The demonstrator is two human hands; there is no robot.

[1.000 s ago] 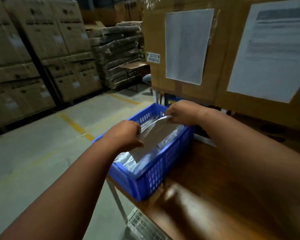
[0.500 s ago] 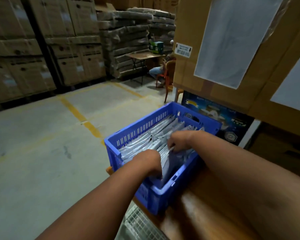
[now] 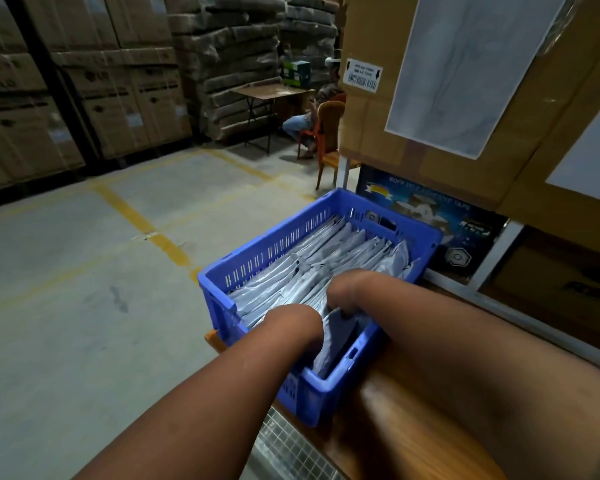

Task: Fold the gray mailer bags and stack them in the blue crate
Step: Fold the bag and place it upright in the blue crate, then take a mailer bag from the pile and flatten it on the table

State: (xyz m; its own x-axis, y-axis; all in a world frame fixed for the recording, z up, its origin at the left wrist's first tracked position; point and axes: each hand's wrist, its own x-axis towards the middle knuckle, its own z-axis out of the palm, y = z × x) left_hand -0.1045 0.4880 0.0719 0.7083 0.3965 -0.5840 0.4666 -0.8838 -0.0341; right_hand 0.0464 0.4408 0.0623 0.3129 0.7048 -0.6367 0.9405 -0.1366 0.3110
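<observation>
I see the blue slotted plastic crate point(image 3: 271, 252) sitting at the left front corner of the brown wooden surface point(image 3: 420, 410), its near end just over the front edge. It is packed with folded gray plastic mailer bags point(image 3: 329, 251), standing on edge in a tight row that runs from the far wall nearly to the near wall. At the near end one gray mailer bag point(image 3: 336, 337) stands apart from the row, with a dark gap between it and the crate's near wall.

Both of my hands reach down inside the crate at that near end. My left hand point(image 3: 291, 323) is plunged in beside the near bag; its fingers are hidden below the wrist and the bags, so I cannot tell whether they are spread or holding anything. My right hand point(image 3: 347, 292) lies on top of the row, its fingers point(image 3: 343, 308) curled downward over the top edges of the bags, gripping them.

Behind the crate, at the far edge of the surface, a dark printed carton of adhesive tape point(image 3: 426, 216) stands against the crate's far wall. Above it hang large brown cardboard boxes point(image 3: 368, 36) with white paper sheets point(image 3: 465, 67) taped on them. A wire mesh basket point(image 3: 291, 448) sits below the surface's front edge.
</observation>
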